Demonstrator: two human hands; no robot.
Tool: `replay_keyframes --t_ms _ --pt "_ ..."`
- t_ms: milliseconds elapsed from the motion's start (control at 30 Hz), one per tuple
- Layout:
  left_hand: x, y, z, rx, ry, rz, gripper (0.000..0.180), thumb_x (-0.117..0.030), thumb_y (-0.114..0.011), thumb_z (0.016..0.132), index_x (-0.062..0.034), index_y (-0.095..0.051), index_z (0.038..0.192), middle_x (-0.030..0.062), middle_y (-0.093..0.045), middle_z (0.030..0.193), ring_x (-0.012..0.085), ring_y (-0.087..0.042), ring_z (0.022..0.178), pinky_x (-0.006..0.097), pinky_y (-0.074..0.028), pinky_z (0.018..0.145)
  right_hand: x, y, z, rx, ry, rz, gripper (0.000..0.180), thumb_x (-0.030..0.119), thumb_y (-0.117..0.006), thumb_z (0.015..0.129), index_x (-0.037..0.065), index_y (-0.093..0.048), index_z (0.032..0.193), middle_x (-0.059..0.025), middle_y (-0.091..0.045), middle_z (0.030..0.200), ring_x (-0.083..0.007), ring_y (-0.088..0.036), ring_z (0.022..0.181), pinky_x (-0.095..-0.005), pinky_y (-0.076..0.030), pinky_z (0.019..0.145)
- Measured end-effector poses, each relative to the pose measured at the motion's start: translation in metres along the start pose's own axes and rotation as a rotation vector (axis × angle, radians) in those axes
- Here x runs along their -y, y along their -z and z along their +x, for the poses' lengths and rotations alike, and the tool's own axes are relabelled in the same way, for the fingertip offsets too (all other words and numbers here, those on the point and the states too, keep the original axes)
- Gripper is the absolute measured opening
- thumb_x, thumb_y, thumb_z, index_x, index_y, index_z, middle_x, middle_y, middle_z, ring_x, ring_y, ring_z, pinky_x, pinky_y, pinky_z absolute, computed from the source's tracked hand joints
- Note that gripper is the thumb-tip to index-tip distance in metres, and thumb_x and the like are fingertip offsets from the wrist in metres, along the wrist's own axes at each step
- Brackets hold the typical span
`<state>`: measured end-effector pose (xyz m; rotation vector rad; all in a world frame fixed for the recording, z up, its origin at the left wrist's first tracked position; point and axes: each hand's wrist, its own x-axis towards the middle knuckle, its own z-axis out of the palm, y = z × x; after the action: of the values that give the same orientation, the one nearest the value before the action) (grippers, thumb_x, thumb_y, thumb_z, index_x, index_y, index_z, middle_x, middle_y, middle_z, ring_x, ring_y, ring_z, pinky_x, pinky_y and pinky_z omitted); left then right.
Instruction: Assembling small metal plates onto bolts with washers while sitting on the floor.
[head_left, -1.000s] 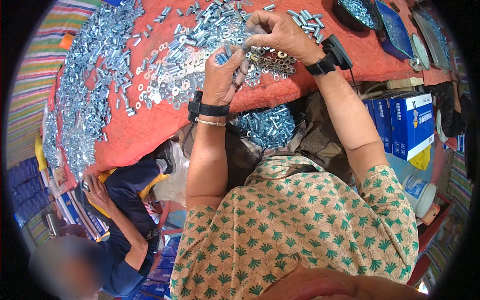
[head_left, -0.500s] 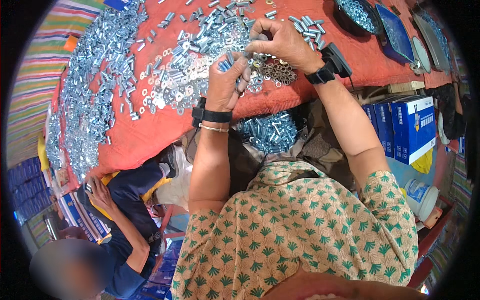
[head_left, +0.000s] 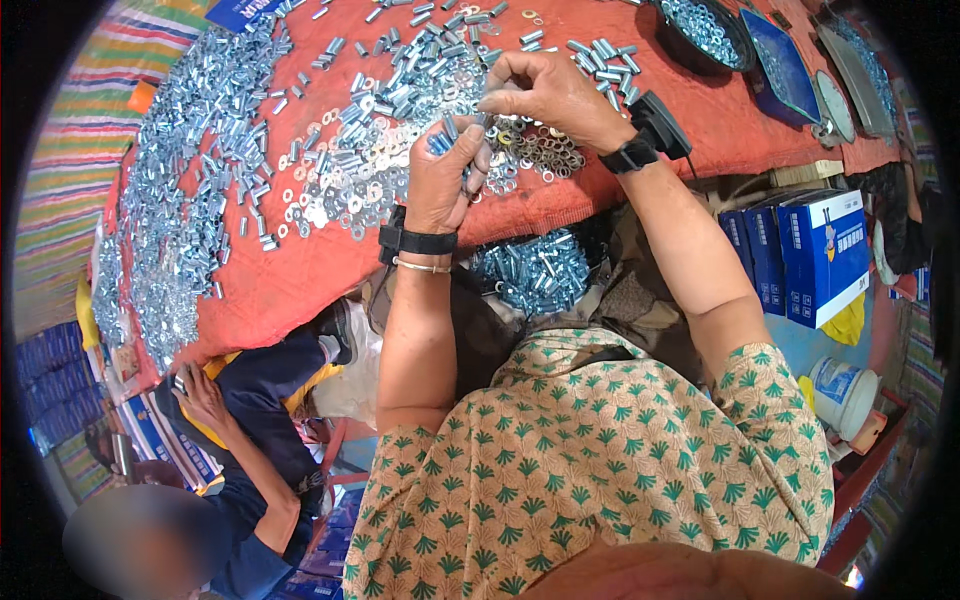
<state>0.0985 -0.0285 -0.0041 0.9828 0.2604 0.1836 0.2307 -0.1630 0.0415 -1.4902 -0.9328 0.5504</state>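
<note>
My left hand is closed round a few short, shiny metal sleeves, their ends showing between thumb and fingers. My right hand hovers just beyond it, thumb and forefinger curled into a pinch; whatever the tips hold is too small to make out. Beneath and around both hands, loose metal sleeves lie heaped on a red cloth. Flat silver washers spread to the left of my left hand. A pile of darker rings sits below my right hand.
More sleeves fill a pile close to my body. A black bowl of rings and a blue tray stand at the far right, above blue boxes. A co-worker's hand works at the left edge.
My right hand has shifted slightly left and down, though the whole view has moved a little too. My left hand keeps its hold on the sleeves.
</note>
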Motion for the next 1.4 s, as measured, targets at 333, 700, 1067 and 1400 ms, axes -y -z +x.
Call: replay_keyframes --t_ms 333,700,1067,1400 --pt "-0.002 -0.003 -0.001 0.013 -0.017 -0.033 0.014 -0.012 -0.066 0.088 -0.0022 -0.058 0.096 0.0046 -0.058 0.064 0.0079 -0.046 0.045 0.019 -0.033 0.039 -0.006 0.006 0.001 0.028 0.039 -0.081 0.023 0.020 -0.075 0.078 0.004 -0.065 0.091 0.0033 -0.060 0.075 -0.0038 -0.051 0.070 -0.0222 -0.041 0.060" --pt "-0.021 -0.003 -0.022 0.375 0.213 0.278 0.023 -0.020 -0.063 0.090 0.0013 -0.060 0.098 0.0022 -0.055 0.061 0.0052 -0.040 0.043 0.019 -0.031 0.041 0.005 0.045 -0.001 -0.367 -0.008 -0.350 0.026 0.025 -0.062 0.091 0.002 -0.060 0.080 0.0059 -0.051 0.067 -0.0023 -0.045 0.061 -0.0196 -0.037 0.053" --pt "-0.017 0.003 0.006 0.127 0.080 0.160 0.030 -0.017 -0.054 0.094 0.0086 -0.055 0.110 0.0097 -0.064 0.078 0.0042 -0.040 0.047 0.018 -0.031 0.043 -0.092 0.070 0.094 -0.235 0.021 -0.846 0.020 0.016 -0.056 0.083 0.008 -0.070 0.095 -0.0163 -0.067 0.080 -0.0344 -0.064 0.075 -0.0443 -0.050 0.069" --pt "-0.017 0.005 0.009 0.016 0.039 -0.042 0.029 -0.018 -0.053 0.096 0.0028 -0.055 0.116 0.0147 -0.066 0.084 0.0059 -0.044 0.050 0.019 -0.032 0.042 -0.152 0.063 0.150 -0.237 0.181 -1.200 0.022 0.025 -0.074 0.068 0.008 -0.073 0.082 -0.0144 -0.067 0.075 -0.0327 -0.064 0.071 -0.0435 -0.051 0.066"
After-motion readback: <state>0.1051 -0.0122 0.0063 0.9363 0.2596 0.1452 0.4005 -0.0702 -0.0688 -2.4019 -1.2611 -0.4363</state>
